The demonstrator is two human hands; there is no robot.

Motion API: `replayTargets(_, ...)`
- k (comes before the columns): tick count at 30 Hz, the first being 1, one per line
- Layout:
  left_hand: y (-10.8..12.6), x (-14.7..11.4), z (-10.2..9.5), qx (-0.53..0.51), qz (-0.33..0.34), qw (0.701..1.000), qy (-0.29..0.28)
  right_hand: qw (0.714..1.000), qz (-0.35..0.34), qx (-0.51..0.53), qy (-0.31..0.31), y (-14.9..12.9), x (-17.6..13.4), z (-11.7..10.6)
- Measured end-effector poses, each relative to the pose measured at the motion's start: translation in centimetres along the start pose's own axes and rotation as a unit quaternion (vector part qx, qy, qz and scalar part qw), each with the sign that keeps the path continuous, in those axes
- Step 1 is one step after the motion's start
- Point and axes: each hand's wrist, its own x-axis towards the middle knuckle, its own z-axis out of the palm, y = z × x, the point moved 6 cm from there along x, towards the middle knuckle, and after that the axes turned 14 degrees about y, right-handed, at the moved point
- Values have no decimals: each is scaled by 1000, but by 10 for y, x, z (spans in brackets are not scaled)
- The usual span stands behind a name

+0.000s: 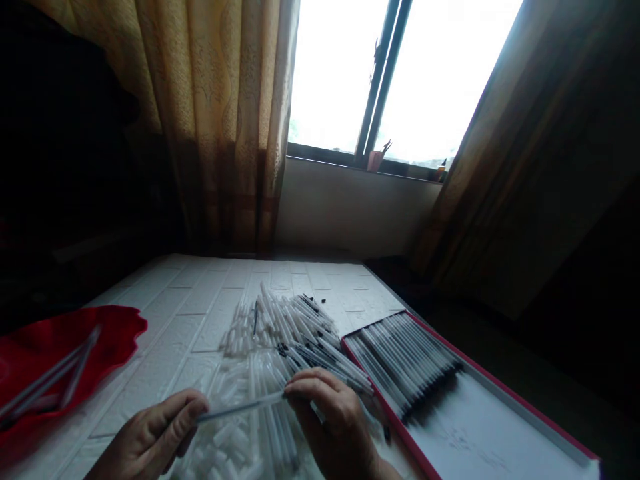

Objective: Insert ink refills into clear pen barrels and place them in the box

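A slim clear pen barrel (245, 405) is stretched almost level between my two hands. Its left end is pinched by my left hand (155, 430), and the fingers of my right hand (337, 420) close on its right end. Below the hands lie many clear pen tubes (275, 427) and short whitish plastic pieces (225, 457). Farther back is a heap of whitish pen tubes (280, 317). Pens with black parts (325, 363) lie loosely just beyond my right hand. Whether a refill is inside the held barrel is too blurred to tell.
A shallow red-edged box (525, 400) at the right holds a row of pens (405, 357) with black ends. To the left, a red bag or cloth (115, 340) has clear tubes on it. The white brick-patterned tabletop (205, 300) reaches toward the curtain (215, 133) and window.
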Motion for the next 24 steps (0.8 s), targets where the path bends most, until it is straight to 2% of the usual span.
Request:
replayTargets(2, -7, 2, 1, -16, -7, 999, -30, 1000, 23, 10, -1, 2, -1, 0)
replayTargets(4, -9, 4, 1, -24, 0, 999, -46, 996, 87, 14, -14, 10, -3, 1)
replayTargets(7, -5, 7, -2, -22, 21, 999, -42, 981, 184, -14, -64, 21, -8, 5)
replayTargets(9, -1, 6, -4, -20, 33, 999, -26, 974, 205, -34, -88, 24, -11, 7)
replayTargets(13, 8, 3, -5, -12, 36, 999, 14, 974, 200, -44, -93, 24, -10, 7)
replayTargets(18, 14, 1, -5, -14, 29, 999, 34, 979, 184, -33, -84, 22, -11, 6)
replayTargets(24, 9, 1, -2, -7, 24, 999, 26, 994, 88, -30, -56, 12, -6, 4)
